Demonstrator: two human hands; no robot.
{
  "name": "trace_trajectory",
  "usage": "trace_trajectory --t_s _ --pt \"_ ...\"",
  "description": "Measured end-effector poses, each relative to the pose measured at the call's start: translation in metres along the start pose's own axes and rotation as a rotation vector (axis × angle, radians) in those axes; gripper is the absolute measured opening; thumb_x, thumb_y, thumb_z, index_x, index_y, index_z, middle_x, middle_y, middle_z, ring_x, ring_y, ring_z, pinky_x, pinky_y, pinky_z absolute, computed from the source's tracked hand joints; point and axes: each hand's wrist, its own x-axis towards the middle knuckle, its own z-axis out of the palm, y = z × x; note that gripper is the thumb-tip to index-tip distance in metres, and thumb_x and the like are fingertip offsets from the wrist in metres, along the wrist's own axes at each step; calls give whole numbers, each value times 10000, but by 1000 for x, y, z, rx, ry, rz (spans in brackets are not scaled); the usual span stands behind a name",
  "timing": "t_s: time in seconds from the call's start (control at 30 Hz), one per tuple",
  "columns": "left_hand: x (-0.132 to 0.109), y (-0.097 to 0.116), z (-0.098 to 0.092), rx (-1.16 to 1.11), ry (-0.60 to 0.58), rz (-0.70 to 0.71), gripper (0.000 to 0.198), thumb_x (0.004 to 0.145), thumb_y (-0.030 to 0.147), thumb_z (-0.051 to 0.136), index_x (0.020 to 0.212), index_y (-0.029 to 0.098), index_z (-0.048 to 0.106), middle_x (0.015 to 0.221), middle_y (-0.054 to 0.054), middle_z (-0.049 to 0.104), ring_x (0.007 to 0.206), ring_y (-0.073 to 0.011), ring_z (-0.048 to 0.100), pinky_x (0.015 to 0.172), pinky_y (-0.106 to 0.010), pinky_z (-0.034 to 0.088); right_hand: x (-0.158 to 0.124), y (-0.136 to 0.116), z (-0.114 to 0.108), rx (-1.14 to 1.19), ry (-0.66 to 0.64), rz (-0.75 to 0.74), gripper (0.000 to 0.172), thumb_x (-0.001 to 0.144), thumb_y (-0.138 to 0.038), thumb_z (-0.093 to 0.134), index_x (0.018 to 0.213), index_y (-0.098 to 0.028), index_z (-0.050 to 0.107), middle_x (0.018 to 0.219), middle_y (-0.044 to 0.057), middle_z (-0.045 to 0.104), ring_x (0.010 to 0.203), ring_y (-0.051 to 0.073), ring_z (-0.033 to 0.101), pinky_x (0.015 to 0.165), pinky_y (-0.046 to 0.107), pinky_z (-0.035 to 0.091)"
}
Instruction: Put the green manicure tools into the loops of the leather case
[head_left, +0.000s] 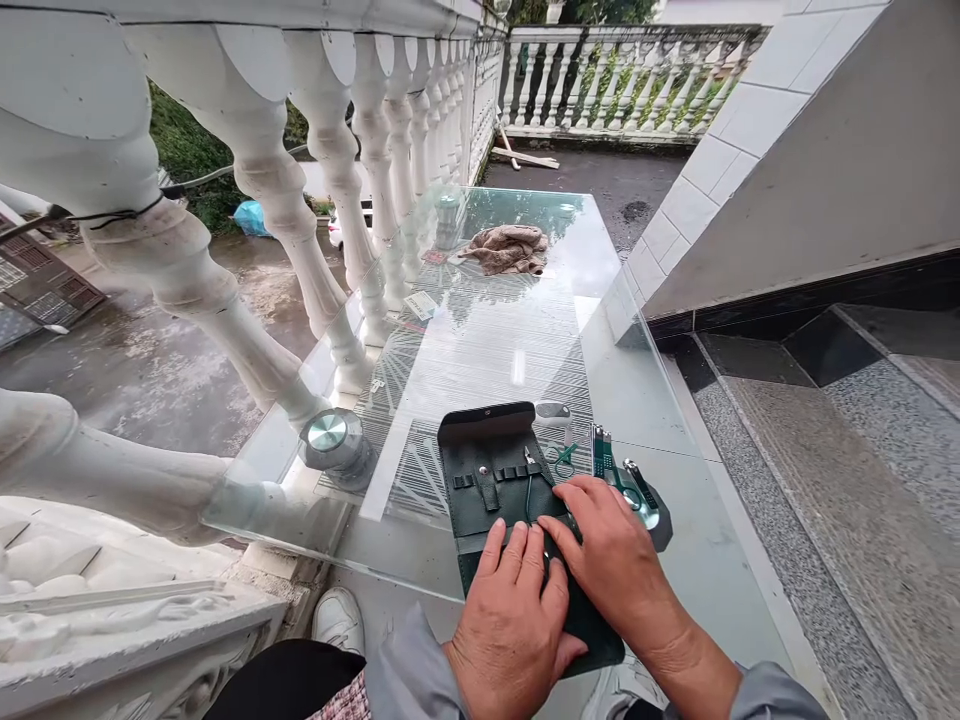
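A dark green manicure case (471, 500) lies unfolded on the glass table, with loops and a snap strap inside. Green-handled cuticle nippers (529, 485) rest over its loops, jaws toward the far end. My right hand (619, 560) closes its thumb and index finger at the nippers' handles, whose lower ends are partly hidden. My left hand (514, 620) lies on the near half of the case, fingers stretched out and pressing down. Just right of the case are small green-handled scissors (564, 458), upright-looking nail clippers (600, 450) and another clipper (637, 482).
The glass table (675, 530) stands on round metal-capped supports (330, 435). A crumpled brown cloth (506, 248) and a small card (421, 305) lie farther back. White balusters (274, 200) line the left; stone steps (840, 440) rise at right.
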Motion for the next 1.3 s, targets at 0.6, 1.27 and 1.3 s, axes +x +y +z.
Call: trace_trajectory --t_s 0.6,1.27,1.3 --pt "5 1 4 -18 111 2 756 611 569 735 1192 121 549 1184 -155 598 1139 -294 527 1004 -468 380 8 -14 -3 -8 -9 113 226 774 -374 614 896 -192 561 865 69 586 859 224 549 735 348 443" --pt "-1 -7 -5 -91 2 -2 630 728 522 660 1214 149 509 1270 -147 529 1204 -275 469 1037 -462 355 6 2 -4 -2 13 98 265 796 -371 586 971 -181 528 905 87 594 878 241 539 749 374 444" --pt "-1 -9 -6 -91 10 -10 608 733 512 659 1199 147 517 1257 -149 538 1193 -268 479 1028 -453 370 4 3 -4 -1 2 87 196 825 -331 550 953 -183 532 883 81 596 858 234 543 742 368 440"
